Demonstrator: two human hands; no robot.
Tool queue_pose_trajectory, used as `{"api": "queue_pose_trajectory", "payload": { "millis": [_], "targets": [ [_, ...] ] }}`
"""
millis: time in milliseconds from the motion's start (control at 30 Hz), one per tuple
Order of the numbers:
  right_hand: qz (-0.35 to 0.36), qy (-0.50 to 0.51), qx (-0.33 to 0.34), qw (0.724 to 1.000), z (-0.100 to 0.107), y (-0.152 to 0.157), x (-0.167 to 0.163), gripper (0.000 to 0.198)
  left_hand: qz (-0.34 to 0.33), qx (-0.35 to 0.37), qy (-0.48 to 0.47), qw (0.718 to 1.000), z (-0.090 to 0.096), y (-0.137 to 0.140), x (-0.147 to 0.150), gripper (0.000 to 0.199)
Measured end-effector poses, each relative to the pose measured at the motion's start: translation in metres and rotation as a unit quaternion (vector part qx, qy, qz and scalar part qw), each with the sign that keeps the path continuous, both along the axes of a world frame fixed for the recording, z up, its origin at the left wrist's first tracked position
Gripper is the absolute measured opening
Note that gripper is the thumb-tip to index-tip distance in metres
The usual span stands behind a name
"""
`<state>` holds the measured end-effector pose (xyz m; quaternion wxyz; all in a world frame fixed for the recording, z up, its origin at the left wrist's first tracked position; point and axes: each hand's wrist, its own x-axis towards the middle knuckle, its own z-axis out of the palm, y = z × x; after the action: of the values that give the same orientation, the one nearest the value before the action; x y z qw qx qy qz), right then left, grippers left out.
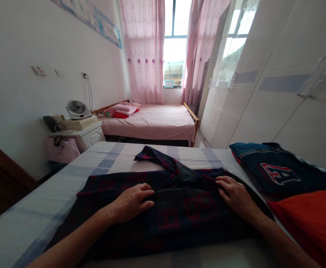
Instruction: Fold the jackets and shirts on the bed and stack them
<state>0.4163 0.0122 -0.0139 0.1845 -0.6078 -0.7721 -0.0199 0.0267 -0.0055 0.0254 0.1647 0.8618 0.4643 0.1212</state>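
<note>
A dark navy garment with red patterned squares (176, 208) lies spread across the bed in front of me. One sleeve-like strip (152, 154) angles up past its far edge toward the left. My left hand (133, 203) rests on the middle-left of the cloth, fingers apart and thumb out to the side. Over at the garment's far right part, my right hand (234, 193) touches the fabric with its fingers stretched out and slightly bent. Neither hand has cloth visibly pinched in it.
Under the garment is a bed with a white and blue striped sheet (107, 160). To the right sit a folded teal top with a letter A (283, 173) and orange-red cloth (313, 216). Beyond are a pink bed (163, 123), a fan (78, 108) and white wardrobes (263, 108).
</note>
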Motion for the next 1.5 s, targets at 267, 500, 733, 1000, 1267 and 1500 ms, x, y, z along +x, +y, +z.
{"api": "queue_pose_trajectory", "payload": {
  "millis": [267,500,733,1000,1267,1500],
  "targets": [
    [-0.02,0.036,0.044,0.998,-0.013,-0.003,-0.005,0.031,0.165,0.063,0.012,0.984,0.008,0.096,0.024,0.038],
    [-0.03,0.034,0.037,0.998,-0.015,-0.003,-0.003,0.032,0.275,0.088,0.064,0.955,-0.019,0.159,0.039,0.037],
    [-0.032,0.039,0.026,0.998,-0.012,-0.004,-0.005,0.032,0.279,0.147,0.014,0.949,0.008,0.153,0.038,0.019],
    [-0.022,0.052,0.033,0.998,-0.016,-0.002,-0.003,0.031,0.047,0.473,-0.1,0.874,0.046,-0.002,-0.008,0.018],
    [-0.015,0.062,0.046,0.997,-0.018,-0.002,-0.002,0.028,-0.021,0.316,-0.072,0.946,-0.019,-0.105,-0.031,0.026],
    [-0.008,0.082,0.07,0.994,-0.018,-0.003,-0.001,0.024,0.064,0.257,0.03,0.964,-0.031,-0.097,0.001,0.072]
  ]
}}
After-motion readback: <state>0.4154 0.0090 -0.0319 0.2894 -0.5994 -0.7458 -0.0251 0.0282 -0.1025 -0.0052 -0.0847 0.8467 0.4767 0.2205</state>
